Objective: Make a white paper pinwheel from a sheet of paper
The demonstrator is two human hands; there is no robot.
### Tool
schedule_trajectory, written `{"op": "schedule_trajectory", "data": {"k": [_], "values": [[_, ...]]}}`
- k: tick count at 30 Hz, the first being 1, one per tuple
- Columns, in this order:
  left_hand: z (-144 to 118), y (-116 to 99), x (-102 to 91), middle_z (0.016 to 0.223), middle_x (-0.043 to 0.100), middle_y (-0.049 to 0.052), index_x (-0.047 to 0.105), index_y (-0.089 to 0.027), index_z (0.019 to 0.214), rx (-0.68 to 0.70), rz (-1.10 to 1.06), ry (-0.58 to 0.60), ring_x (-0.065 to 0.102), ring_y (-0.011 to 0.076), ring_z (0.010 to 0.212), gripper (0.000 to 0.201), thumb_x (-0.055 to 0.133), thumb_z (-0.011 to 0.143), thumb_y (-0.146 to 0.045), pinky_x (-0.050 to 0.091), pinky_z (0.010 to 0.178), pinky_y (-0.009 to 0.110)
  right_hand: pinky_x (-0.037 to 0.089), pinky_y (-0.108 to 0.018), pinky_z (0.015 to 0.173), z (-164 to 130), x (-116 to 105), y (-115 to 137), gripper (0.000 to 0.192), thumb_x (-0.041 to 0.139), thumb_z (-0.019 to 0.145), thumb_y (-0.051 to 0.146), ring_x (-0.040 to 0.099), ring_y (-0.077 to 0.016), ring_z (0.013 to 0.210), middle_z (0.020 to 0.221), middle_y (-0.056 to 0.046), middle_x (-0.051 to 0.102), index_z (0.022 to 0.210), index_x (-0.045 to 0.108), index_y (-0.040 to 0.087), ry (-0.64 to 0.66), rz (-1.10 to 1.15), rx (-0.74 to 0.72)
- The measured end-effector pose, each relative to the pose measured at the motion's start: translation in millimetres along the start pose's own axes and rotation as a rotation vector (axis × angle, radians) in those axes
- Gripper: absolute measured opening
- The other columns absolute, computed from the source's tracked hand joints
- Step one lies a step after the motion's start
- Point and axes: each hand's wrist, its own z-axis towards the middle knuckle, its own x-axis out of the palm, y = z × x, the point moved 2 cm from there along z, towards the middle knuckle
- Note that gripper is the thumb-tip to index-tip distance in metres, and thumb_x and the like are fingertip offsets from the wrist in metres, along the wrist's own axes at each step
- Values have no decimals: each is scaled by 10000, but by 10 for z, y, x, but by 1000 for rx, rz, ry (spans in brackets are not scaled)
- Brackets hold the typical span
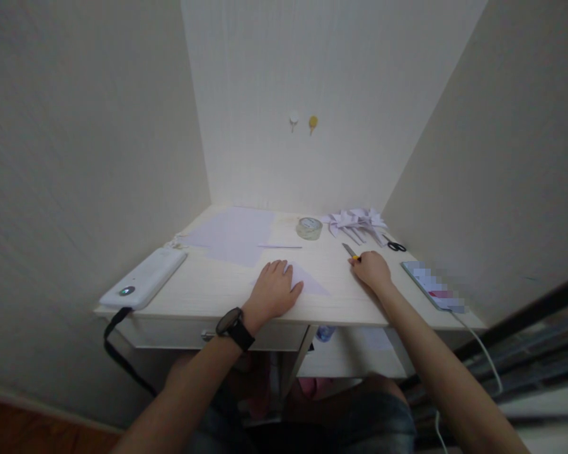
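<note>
Left hand lies flat, fingers spread, pinning a folded paper on the desk; right hand grips a knife. Finished pinwheels lie beyond the right hand, sheets beyond the left; this paper looks uncut.

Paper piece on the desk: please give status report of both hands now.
Left hand flat on the paper piece, pressing. Right hand closed on utility knife, blade on desk. Tape roll and scissors behind, not in the way.

Home craft corner: small white desk in a plain-walled alcove, with paper sheets, tape roll, scissors (phone charging).
</note>
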Motion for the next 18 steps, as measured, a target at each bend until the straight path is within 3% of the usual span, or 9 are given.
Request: {"op": "schedule_trajectory", "data": {"k": [11, 15, 18], "values": [[-11, 4, -13, 1336, 568, 246, 534, -25, 1336, -7, -34, 3, 486, 327, 1284, 619, 360, 980, -501, 340, 1105, 450, 494, -406, 804, -37, -54, 73, 447, 491, 945, 392, 666, -364, 1012, 1056, -305, 674, 1060, 716, 23, 2, 50, 35], [-8, 7, -4, 1308, 581, 241, 557, -33, 1306, -1, -27, -2, 494, 325, 1271, 600, 356, 983, -497, 359, 1089, 448, 493, -441, 827, -134, -179, 137, 431, 489, 944, 385, 649, -386, 1037, 1073, -315, 662, 1061, 718, 39, -35, 65, 20], [-13, 6, -2, 1311, 579, 240, 563, -33, 1301, -2, -18, -6, 496, 329, 1272, 596, 363, 984, -496, 362, 1087, 446, 497, -441, 846, -378, -365, 286, 400, 498, 941, 405, 661, -350, 1018, 1070, -245, 685, 1128, 708, 120, -104, 240, -49]]}}
